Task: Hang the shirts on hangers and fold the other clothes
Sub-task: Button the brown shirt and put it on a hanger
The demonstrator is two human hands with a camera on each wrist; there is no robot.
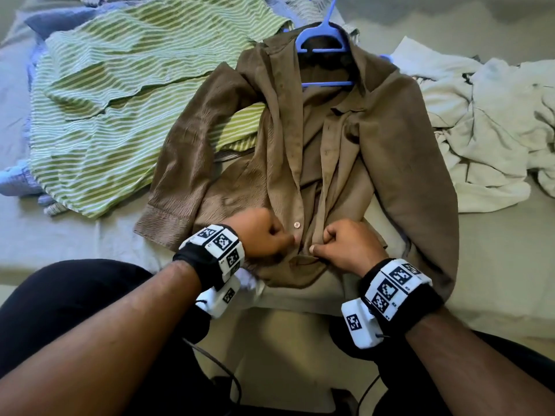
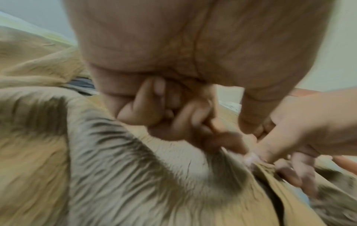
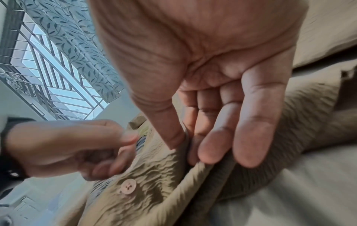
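Observation:
A brown button shirt lies front up on the bed, on a blue hanger at its collar. Both hands meet at the lower end of its open front. My left hand has curled fingers and pinches the button edge just below a pale button; the cloth wrinkles toward its fingertips. My right hand pinches the opposite front edge between thumb and fingers, with the button lying just beside them. The upper front hangs open.
A green-and-white striped shirt lies spread at the left, partly under the brown sleeve. A heap of white clothes sits at the right. Bluish cloth pokes out at the far left. The bed's front edge is by my knees.

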